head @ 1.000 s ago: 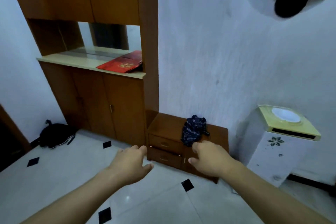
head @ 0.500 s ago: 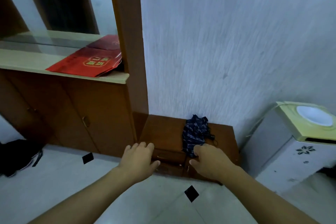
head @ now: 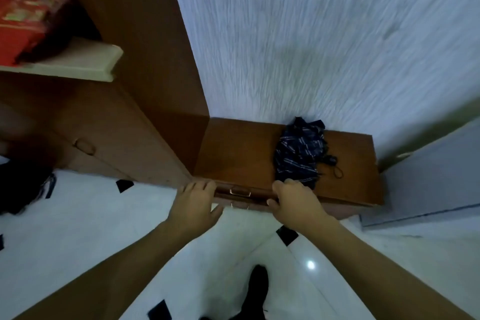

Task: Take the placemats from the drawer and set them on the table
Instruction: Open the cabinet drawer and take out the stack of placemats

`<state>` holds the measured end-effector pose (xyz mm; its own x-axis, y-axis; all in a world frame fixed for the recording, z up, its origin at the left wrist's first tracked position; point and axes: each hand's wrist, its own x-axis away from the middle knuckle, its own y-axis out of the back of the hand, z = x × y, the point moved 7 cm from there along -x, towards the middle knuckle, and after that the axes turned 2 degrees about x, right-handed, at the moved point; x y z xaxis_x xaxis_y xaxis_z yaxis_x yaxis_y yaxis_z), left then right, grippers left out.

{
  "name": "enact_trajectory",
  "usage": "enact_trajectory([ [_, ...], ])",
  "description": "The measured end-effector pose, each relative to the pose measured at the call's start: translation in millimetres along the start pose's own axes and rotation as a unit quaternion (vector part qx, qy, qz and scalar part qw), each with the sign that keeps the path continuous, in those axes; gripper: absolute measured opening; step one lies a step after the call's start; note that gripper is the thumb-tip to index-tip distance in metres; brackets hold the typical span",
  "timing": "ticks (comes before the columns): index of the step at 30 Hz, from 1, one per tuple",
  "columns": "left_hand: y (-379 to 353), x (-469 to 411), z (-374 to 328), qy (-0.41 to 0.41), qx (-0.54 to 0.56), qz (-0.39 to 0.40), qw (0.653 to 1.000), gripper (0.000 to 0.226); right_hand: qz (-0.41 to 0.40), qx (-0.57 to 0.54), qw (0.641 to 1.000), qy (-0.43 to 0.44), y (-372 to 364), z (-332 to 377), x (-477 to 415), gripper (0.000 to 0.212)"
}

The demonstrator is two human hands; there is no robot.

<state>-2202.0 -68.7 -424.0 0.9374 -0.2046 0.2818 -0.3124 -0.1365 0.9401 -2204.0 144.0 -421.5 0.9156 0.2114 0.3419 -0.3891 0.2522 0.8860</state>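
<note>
White tiled floor [head: 78,228] below, your left hand [head: 193,206] and right hand [head: 296,205], fingers curled over the low cabinet's top drawer [head: 242,191] edge; pull evenly, sparing the folded umbrella [head: 298,153].

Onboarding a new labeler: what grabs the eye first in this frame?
Two bare hands, left hand and right hand, reaching to the front top edge of the low wooden drawer cabinet against the wall. A crumpled dark plaid cloth lies on the cabinet top just behind the right hand. A blurred red packet sits on the shelf, upper left.
</note>
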Motion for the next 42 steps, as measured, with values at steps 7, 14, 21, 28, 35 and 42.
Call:
enact_trajectory([
  [7, -138, -108, 36, 0.0, 0.001, 0.055, 0.998, 0.052, 0.04, -0.034, 0.998, -0.022, -137, -54, -99, 0.028],
  [14, -288, -167, 87, -0.011, 0.008, 0.093, 0.996, 0.054, 0.072, -0.028, 0.996, -0.032, -270, -81, -166, 0.044],
  [21, -386, -200, 127, -0.026, -0.012, 0.095, 0.995, 0.054, 0.102, 0.008, 0.994, -0.043, -372, -95, -214, 0.053],
  [28, -436, -236, 146, -0.046, -0.03, 0.06, 0.997, 0.058, 0.088, 0.03, 0.994, -0.052, -432, -105, -244, 0.069],
  [35, -472, -250, 155, -0.048, -0.06, 0.088, 0.993, 0.069, 0.077, 0.05, 0.994, -0.064, -454, -112, -265, 0.074],
  [42, -497, -255, 165, -0.032, -0.069, 0.116, 0.99, 0.075, 0.134, 0.047, 0.985, -0.094, -478, -123, -279, 0.087],
])
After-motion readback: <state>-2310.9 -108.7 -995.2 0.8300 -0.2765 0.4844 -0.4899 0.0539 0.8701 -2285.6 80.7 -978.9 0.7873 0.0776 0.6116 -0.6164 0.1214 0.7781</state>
